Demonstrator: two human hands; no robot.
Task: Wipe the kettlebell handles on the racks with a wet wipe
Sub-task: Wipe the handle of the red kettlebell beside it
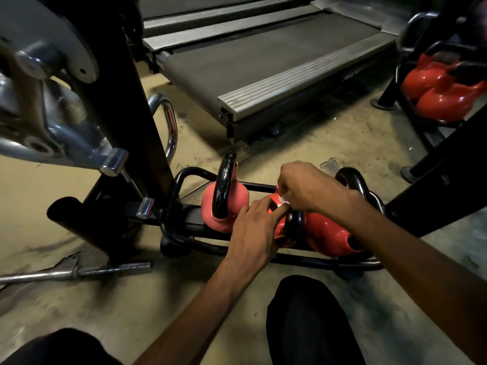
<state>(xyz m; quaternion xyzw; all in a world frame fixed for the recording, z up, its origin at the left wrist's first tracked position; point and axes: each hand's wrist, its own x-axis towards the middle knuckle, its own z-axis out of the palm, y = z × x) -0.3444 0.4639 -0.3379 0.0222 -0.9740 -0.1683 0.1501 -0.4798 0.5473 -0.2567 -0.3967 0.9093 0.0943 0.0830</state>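
Observation:
A low black rack [181, 180] on the floor holds red kettlebells with black handles. The left kettlebell [225, 204] stands with its handle up. My left hand [254, 233] rests on the middle kettlebell [282, 225], fingers curled by its handle [293, 225]. Just above, my right hand [307, 188] pinches a small white wet wipe [284, 200] against that kettlebell's top. A third kettlebell [329, 238] lies to the right, partly hidden by my right forearm.
A treadmill [263, 61] lies beyond the rack. A black machine post [137, 101] with chrome parts stands left. A steel bar [79, 271] lies on the floor. A second rack with red kettlebells [442, 90] is at upper right. My knees are at the bottom.

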